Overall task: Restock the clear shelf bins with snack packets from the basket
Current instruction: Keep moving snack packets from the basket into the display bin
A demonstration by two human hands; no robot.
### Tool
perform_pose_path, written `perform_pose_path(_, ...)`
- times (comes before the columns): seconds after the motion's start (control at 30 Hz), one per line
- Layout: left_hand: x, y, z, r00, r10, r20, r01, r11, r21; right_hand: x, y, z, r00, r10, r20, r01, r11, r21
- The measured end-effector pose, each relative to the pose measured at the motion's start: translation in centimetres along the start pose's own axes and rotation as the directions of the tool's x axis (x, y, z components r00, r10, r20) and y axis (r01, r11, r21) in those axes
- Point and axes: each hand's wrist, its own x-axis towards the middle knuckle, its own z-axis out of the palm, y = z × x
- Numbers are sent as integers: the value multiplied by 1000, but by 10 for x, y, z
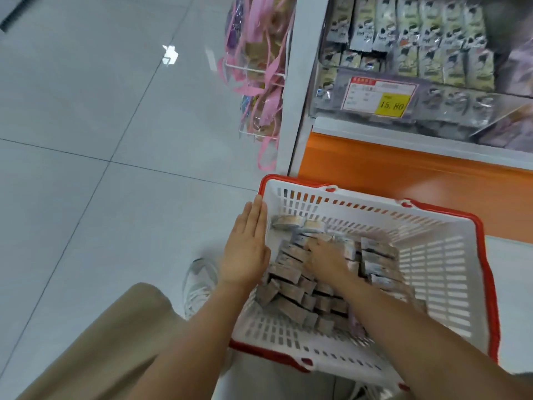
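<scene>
A white basket (432, 272) with a red rim sits on the floor below the shelf, holding several small grey snack packets (291, 287) piled in its left half. My left hand (245, 249) lies flat with straight fingers against the basket's left rim. Inside the basket, my right hand (326, 258) reaches down onto the pile, its fingers curled over packets near the middle; blur hides whether it grips any. Above, the clear shelf bin (372, 111) stands full of similar grey and cream packets behind a price tag reading 15.80.
An orange shelf base (403, 174) runs behind the basket. Pink-ribboned bags hang on a white wire rack (259, 82) at the shelf's left end. Glossy grey floor tiles (101, 140) spread to the left. My knee in tan trousers (115, 342) and a white shoe (199, 281) are lower left.
</scene>
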Motion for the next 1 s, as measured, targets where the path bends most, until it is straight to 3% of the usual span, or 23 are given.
perform_pose_path(0.17, 1, -4, 3, 1000, 8, 18, -8, 1000, 6, 9, -2, 21, 994, 110, -10, -111, 990, -88)
perform_pose_path(0.33, 0, -4, 5, 1000, 3, 21, -3, 1000, 5, 9, 1, 17, 989, 145, -16, -145, 989, 16)
perform_pose_path(0.43, -1, -4, 6, 1000, -12, 10, 12, 999, 40, 5, 2, 8, 989, 126, -79, -112, 981, 161)
perform_pose_path(0.63, -2, 1, 4, 999, -51, -11, 51, 993, 104, -16, -13, -29, 974, 6, -228, 89, 910, 405)
perform_pose_path(0.83, -1, 14, -7, 988, -94, 123, 63, 970, 233, -44, -34, -81, 962, 28, -273, 146, 789, 596)
perform_pose_path(0.9, 2, 23, -15, 990, -75, 123, 58, 989, 133, -52, -40, -103, 946, 18, -324, 200, 755, 625)
perform_pose_path(1.0, 10, 42, -35, 999, -37, -12, 33, 961, -273, -66, -48, -138, 917, 17, -398, 271, 707, 653)
